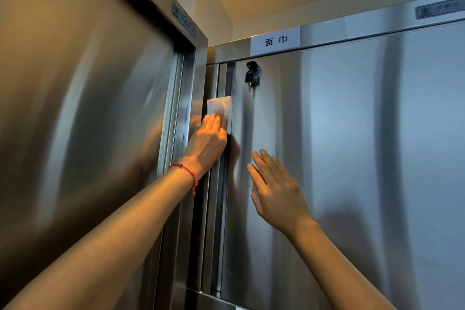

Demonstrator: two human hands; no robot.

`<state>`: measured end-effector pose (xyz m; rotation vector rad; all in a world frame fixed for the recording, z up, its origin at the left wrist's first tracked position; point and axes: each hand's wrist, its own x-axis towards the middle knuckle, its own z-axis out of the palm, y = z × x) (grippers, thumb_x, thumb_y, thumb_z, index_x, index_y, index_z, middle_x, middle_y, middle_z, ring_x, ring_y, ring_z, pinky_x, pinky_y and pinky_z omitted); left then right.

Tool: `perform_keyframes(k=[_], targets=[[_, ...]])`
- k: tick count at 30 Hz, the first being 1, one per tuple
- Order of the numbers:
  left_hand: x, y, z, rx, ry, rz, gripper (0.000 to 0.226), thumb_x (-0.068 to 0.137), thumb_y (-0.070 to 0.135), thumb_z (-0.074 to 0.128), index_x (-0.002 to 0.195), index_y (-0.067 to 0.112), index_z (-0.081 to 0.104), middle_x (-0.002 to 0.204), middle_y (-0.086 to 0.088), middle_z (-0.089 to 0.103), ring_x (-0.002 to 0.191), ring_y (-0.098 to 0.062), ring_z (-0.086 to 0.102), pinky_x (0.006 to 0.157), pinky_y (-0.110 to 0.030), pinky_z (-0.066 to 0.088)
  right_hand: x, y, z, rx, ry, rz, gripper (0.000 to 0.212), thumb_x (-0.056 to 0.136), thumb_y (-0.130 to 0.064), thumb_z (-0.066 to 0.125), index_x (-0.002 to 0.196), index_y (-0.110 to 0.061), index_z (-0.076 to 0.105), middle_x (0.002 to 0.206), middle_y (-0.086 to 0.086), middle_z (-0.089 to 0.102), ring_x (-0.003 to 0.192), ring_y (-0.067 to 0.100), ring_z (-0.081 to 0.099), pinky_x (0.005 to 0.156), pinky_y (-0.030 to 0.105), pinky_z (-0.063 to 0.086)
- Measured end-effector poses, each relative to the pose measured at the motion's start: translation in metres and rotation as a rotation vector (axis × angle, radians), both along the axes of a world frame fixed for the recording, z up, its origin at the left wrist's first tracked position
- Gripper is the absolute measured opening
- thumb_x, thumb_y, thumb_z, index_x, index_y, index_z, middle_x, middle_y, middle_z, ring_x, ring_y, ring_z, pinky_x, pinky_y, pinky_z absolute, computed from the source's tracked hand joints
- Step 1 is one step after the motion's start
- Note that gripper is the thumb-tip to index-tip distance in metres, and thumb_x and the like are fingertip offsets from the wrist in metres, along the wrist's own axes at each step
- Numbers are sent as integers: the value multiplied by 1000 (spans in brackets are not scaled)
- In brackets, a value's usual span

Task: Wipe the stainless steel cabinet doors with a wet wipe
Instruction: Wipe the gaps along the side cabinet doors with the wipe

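Observation:
A white wet wipe lies flat against the left edge of the stainless steel cabinet door, partly over the recessed frame strip beside it. My left hand, with a red string bracelet on the wrist, presses the wipe with straight fingers; the wipe's lower part is hidden under the palm. My right hand rests flat on the door lower down and to the right, fingers straight, holding nothing.
A black key hangs from the lock near the door's top left corner. A white paper label sits on the rail above. A second steel cabinet meets this one at a corner on the left.

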<state>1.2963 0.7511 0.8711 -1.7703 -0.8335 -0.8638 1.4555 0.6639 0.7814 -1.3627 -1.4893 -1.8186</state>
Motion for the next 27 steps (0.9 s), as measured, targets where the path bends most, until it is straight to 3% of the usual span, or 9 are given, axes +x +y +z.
perform_keyframes(k=[6, 18, 23, 27], targets=[[-2, -2, 3, 17, 9, 15, 49, 102, 4, 21, 147, -5, 4, 154, -27, 3, 144, -33, 7, 117, -39, 5, -1, -1, 0, -4, -7, -2, 44, 82, -23, 57, 121, -3, 64, 132, 18, 56, 127, 34, 49, 107, 45, 32], [-2, 0, 0, 7, 6, 8, 51, 102, 4, 21, 147, -5, -2, 154, -25, -1, 145, -31, 5, 116, -38, 3, -2, -1, 0, -7, -7, -2, 44, 82, -24, 56, 120, -4, 65, 132, 18, 56, 127, 34, 49, 106, 45, 35], [1, 0, 9, 24, -5, 17, 48, 101, 3, 22, 147, -5, 10, 154, -27, 4, 144, -33, 7, 117, -38, 4, -1, 0, 0, -13, -4, -7, 43, 88, -24, 45, 121, -4, 64, 132, 18, 56, 127, 34, 49, 106, 45, 36], [2, -2, 18, 39, -15, 15, 48, 101, 3, 22, 147, -6, 8, 154, -27, 3, 144, -32, 8, 116, -37, 3, -2, -1, 0, -22, -2, -9, 48, 89, -26, 37, 121, -4, 64, 132, 18, 56, 127, 34, 49, 106, 44, 36]])
